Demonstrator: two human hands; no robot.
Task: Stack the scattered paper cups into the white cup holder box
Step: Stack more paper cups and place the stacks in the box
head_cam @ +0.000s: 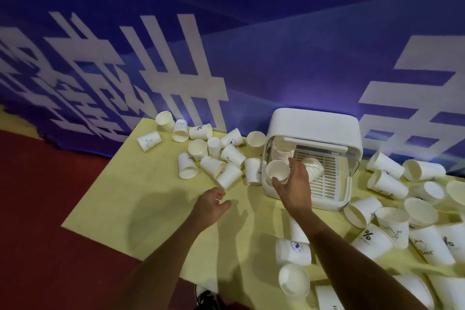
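The white cup holder box (314,122) stands at the back of the yellow sheet, its open front facing me, with a slatted tray inside. A stack of cups (283,153) stands in its left side and another stack (315,167) lies on the tray. My right hand (294,185) grips a white paper cup (276,170) at the box's front left opening. My left hand (212,202) hovers over the sheet with loosely curled fingers, holding nothing, just below a pile of scattered cups (214,156).
More cups (402,209) lie scattered right of the box, and others (293,251) lie near me under my right forearm. The yellow sheet (130,199) ends at red floor (37,209) on the left. A blue banner (226,45) hangs directly behind.
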